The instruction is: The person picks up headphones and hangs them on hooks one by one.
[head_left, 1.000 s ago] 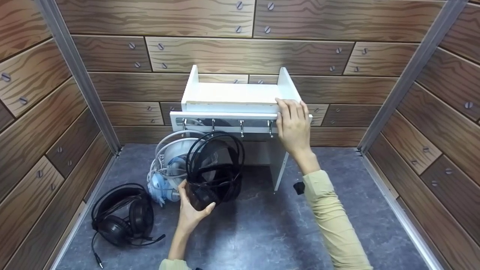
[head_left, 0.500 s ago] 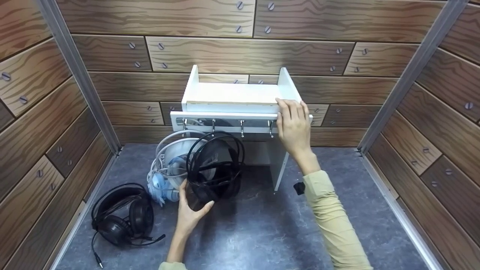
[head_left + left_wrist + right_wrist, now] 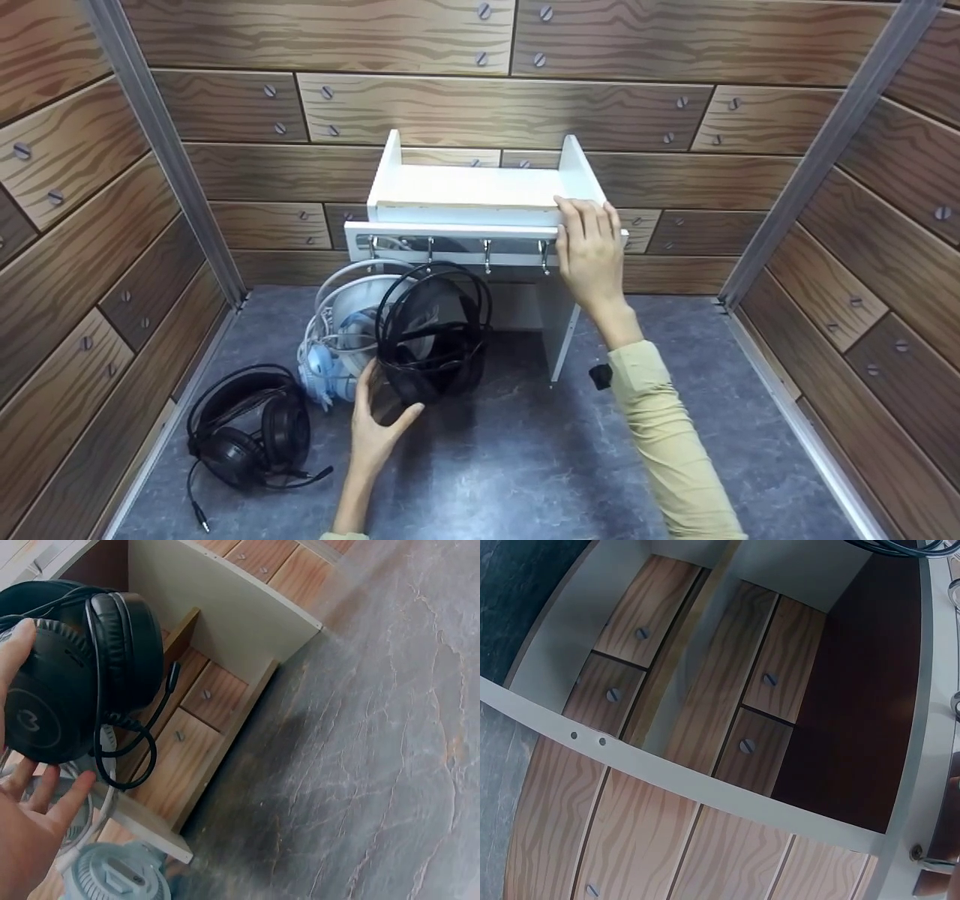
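Note:
A black headset [image 3: 420, 382] hangs at the front of the white shelf [image 3: 472, 184], its headband up by the hook rail [image 3: 457, 231]. My left hand [image 3: 373, 442] cups the air around its lower ear cup, thumb and fingers spread apart. Seen from the left wrist, the ear cup [image 3: 37, 697] lies between thumb and fingers [image 3: 71, 799], the microphone boom pointing away. My right hand [image 3: 592, 262] holds the rail's right end, fingers over the top edge. Beside the black headset hangs a white and light-blue headset [image 3: 321, 367], partly covered by it.
Another black headset [image 3: 232, 454] lies on the grey marbled floor at the left, its cable and plug trailing forward. Metal hooks [image 3: 487, 255] line the rail. Wood-patterned walls [image 3: 480, 112] enclose the space on three sides.
My left hand's thumb and fingers have drawn slightly away from the black headset, down and to the left. The headset stays hanging in place. My right hand keeps its hold.

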Action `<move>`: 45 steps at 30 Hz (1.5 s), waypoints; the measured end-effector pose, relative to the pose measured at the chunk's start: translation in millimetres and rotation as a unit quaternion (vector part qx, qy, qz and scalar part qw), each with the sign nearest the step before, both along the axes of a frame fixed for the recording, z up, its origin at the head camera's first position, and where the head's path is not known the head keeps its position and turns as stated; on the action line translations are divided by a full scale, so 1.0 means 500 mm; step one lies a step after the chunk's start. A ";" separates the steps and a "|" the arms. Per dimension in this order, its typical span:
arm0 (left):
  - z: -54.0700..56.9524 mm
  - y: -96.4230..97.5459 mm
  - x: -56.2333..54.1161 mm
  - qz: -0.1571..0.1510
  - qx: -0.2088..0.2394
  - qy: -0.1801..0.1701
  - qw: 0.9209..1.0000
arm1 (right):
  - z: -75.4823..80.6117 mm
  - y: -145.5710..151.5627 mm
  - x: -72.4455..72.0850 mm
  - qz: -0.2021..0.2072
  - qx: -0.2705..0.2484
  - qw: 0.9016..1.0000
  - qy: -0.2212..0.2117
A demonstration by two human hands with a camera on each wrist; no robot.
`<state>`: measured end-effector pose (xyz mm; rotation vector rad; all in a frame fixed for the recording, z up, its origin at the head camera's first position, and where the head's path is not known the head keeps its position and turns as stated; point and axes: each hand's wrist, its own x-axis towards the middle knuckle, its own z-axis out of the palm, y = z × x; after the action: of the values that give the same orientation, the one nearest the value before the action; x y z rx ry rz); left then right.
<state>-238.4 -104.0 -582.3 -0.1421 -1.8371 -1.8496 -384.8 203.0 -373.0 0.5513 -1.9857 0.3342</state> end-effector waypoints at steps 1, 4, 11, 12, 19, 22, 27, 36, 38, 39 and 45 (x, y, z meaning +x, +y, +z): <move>-0.003 -0.003 0.000 -0.002 0.010 -0.001 1.000 | 0.000 0.000 0.000 0.000 0.001 1.000 0.000; -0.004 -0.012 0.005 -0.003 0.041 0.009 0.999 | 0.000 0.000 -0.001 0.000 0.001 1.000 0.000; -0.007 -0.034 0.016 0.028 0.051 0.051 0.997 | -0.003 0.001 0.000 0.002 -0.004 1.000 0.002; -0.007 -0.037 0.019 0.027 0.051 0.053 0.997 | -0.003 0.001 0.000 0.002 -0.004 1.000 0.002; -0.011 -0.063 0.037 0.039 0.036 0.030 0.998 | -0.002 -0.003 -0.002 0.006 -0.004 1.000 0.000; -0.008 -0.081 0.046 0.046 0.033 0.034 0.998 | -0.001 -0.003 -0.001 0.006 -0.002 1.000 0.001; -0.001 -0.122 0.060 0.080 0.015 0.039 0.996 | -0.002 0.000 0.000 0.007 -0.003 1.000 0.001; 0.015 -0.230 0.077 0.222 -0.061 -0.019 0.973 | -0.002 0.004 0.002 -0.001 0.003 1.000 -0.007; 0.019 -0.257 0.082 0.263 -0.084 -0.040 0.960 | -0.002 0.004 0.002 -0.002 0.004 1.000 -0.009; 0.020 -0.271 0.084 0.285 -0.097 -0.058 0.952 | -0.002 0.004 0.001 -0.001 0.004 1.000 -0.009; -0.001 -0.354 0.102 0.344 -0.157 -0.181 0.908 | -0.002 0.001 -0.001 0.002 0.000 1.000 -0.005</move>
<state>-187.6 -281.0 -582.6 0.6981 -2.0533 -1.1260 -385.1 203.6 -374.2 0.5540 -1.9946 0.3393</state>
